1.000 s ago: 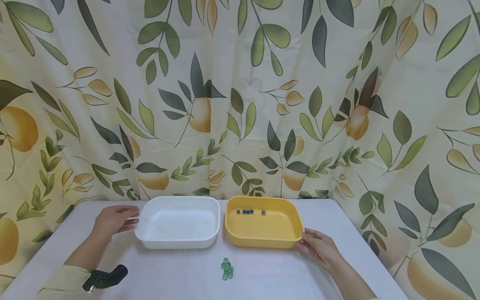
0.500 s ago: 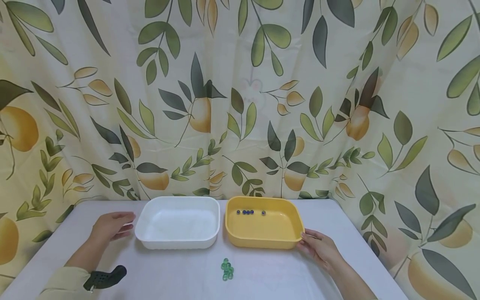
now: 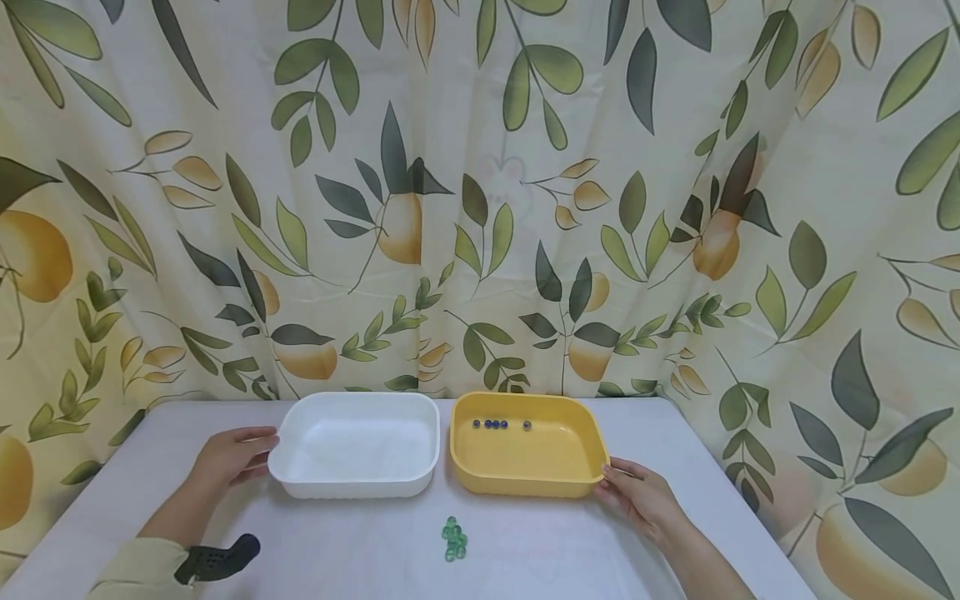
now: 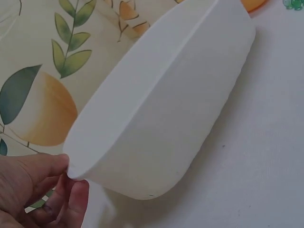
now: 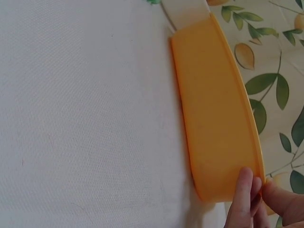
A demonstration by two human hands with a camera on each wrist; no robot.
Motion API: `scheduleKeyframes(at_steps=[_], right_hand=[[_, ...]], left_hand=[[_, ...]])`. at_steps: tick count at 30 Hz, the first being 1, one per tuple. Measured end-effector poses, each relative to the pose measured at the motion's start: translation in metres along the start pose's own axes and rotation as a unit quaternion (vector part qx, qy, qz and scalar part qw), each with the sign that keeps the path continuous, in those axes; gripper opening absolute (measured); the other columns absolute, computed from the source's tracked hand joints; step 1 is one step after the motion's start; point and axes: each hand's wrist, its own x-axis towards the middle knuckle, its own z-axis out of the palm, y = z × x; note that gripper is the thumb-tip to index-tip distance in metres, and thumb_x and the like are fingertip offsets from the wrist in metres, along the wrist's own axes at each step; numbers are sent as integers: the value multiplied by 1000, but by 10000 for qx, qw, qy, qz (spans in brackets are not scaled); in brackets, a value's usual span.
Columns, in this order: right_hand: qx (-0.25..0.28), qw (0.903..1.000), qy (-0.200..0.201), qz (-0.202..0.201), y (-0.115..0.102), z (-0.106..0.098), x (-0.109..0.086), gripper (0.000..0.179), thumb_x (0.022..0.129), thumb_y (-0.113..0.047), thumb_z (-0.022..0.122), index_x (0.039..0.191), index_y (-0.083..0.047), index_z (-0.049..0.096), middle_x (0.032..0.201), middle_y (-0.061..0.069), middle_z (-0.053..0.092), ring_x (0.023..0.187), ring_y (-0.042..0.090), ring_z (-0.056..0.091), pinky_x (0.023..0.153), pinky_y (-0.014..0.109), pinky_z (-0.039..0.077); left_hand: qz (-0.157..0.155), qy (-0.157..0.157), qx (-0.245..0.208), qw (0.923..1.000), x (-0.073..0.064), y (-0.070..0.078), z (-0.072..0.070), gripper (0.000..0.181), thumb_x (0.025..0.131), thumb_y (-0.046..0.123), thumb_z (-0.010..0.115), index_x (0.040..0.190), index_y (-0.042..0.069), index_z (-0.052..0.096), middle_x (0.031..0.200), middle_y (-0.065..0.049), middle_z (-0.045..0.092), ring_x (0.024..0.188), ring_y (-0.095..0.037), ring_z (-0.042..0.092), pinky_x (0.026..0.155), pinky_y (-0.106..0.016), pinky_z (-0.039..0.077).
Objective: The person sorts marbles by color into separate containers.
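Observation:
A white tray [image 3: 352,446] sits on the left of the table. My left hand [image 3: 234,457] pinches its left rim, thumb above and fingers below, as the left wrist view of the white tray [image 4: 156,118] shows. To its right stands a yellow tray [image 3: 525,486] holding several dark blue marbles [image 3: 496,425] near its back wall. With my right hand [image 3: 641,500] I grip the right rim of that tray; in the right wrist view the fingers [image 5: 243,190] lie along its outer wall and the thumb is at the rim. Several green marbles [image 3: 454,538] lie clustered on the cloth in front.
A white cloth covers the table [image 3: 360,554]. Directly behind the trays hangs a curtain [image 3: 480,317] patterned with leaves and fruit. A narrow gap separates the two trays. A black band [image 3: 217,560] is on the left wrist.
My left hand drew back slightly from the white tray, then came in to its rim and took hold. The right hand, yellow tray and marbles look unmoved.

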Motion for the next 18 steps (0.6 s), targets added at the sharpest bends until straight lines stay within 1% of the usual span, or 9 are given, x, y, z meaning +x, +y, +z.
scheduleKeyframes(at_steps=[3, 8, 12, 18], right_hand=[[12, 10000, -5, 23, -1, 0, 0, 59, 98, -2, 56, 146, 16, 25, 101, 12, 64, 82, 12, 67, 82, 29, 59], [-3, 10000, -6, 55, -1, 0, 1, 60, 99, -2, 55, 146, 16, 24, 103, 12, 64, 83, 12, 67, 83, 30, 59], [15, 10000, -7, 64, -1, 0, 1, 60, 99, -3, 55, 146, 16, 23, 103, 12, 65, 84, 12, 68, 83, 31, 58], [130, 9999, -67, 74, 0, -1, 1, 64, 99, -5, 56, 147, 16, 21, 102, 9, 66, 87, 12, 68, 86, 30, 57]], left_hand=[[-4, 14, 12, 10000, 1, -3, 2, 56, 94, 21, 65, 138, -10, 46, 133, -34, 51, 77, -10, 67, 72, -30, 60], [63, 71, -69, 9999, 2, -5, 5, 54, 95, 19, 63, 138, -9, 47, 122, -30, 60, 76, -9, 65, 69, -28, 59], [9, 184, -67, 9998, 2, -5, 8, 52, 96, 19, 62, 138, -7, 48, 121, -30, 59, 76, -11, 63, 66, -27, 58], [-172, 306, -60, 9994, 1, -5, 12, 52, 97, 23, 60, 140, -3, 48, 126, -29, 56, 78, -16, 61, 65, -26, 55]])
